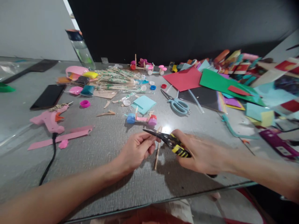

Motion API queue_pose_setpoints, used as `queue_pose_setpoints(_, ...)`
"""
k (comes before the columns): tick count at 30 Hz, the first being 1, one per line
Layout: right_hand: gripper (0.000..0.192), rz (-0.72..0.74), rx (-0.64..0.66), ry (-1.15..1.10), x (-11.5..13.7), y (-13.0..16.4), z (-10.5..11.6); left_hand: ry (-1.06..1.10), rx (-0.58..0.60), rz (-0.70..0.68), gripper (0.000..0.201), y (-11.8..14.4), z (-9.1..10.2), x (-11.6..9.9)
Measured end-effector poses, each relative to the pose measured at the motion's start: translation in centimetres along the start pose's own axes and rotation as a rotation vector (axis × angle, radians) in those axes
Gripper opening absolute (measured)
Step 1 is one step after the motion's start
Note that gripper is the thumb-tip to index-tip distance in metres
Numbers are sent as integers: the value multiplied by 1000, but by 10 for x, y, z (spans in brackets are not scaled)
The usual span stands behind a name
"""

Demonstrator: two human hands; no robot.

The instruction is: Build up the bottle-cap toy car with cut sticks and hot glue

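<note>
While left hand point(137, 149) pinches wooden stick point(158, 152), right hand point(198, 152) grips pliers point(168, 140)

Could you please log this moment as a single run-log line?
left hand: holds wooden stick | right hand: grips pliers, tips at stick | nearby: bottle-cap cart, scissors, glue gun

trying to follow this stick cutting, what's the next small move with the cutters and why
Probably squeeze the cutters shut. The right hand holds them with the blades at the wooden stick, which the left hand pinches near its upper end, so the stick looks lined up for a snip.
</note>
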State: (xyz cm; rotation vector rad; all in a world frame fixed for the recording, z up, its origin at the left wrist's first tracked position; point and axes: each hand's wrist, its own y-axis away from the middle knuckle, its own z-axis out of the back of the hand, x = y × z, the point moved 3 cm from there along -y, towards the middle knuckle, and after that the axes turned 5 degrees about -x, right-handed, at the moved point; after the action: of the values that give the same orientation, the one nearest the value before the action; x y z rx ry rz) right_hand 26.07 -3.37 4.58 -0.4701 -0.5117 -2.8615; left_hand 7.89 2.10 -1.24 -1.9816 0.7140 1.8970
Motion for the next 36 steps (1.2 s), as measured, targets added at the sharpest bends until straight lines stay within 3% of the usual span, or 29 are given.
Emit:
queue_pose_setpoints(18, 30, 36, -31, 29, 4, -5, 2, 25, 3, -82, 25, 1, 1, -4)
queue_pose_setpoints(25, 33, 68, -101, 114, -1, -5, -4, 6, -28, -12, 25, 2, 0, 2)
queue_pose_setpoints(36, 30, 71, -92, 14, -1, -3, -4, -76, 2, -6, 32, 1, 2, 4)
